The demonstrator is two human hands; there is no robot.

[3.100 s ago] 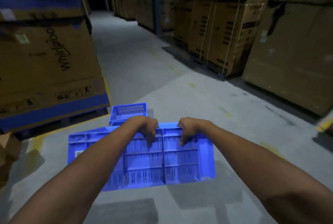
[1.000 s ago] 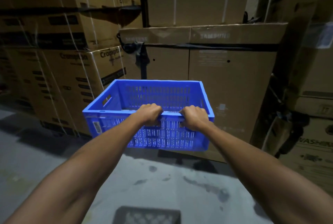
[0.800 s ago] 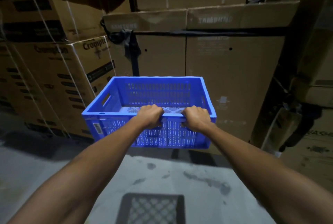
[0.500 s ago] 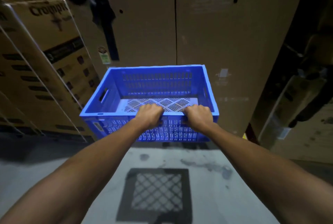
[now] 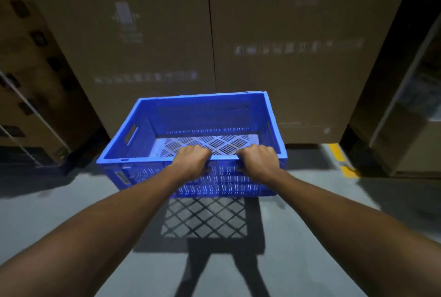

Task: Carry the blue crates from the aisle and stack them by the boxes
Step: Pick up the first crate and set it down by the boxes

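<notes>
An empty blue plastic crate [image 5: 148, 129] with slotted walls and a lattice bottom hangs upright a little above the concrete floor. My left hand [image 5: 192, 158] and my right hand [image 5: 260, 159] both grip its near rim, close together. The crate's far wall is close to the tall cardboard boxes [image 5: 148, 41]. Its lattice shadow falls on the floor below it.
Large cardboard boxes [image 5: 298, 58] fill the view ahead, with strapped boxes [image 5: 28, 86] at the left and more cartons [image 5: 405, 117] at the right. A yellow floor marking [image 5: 343, 160] lies at the right. Grey concrete floor [image 5: 59, 201] spreads around me.
I have carried the crate up to the boxes and lowered it toward the floor. The view has tilted down and the boxes are closer. Both hands keep their grip.
</notes>
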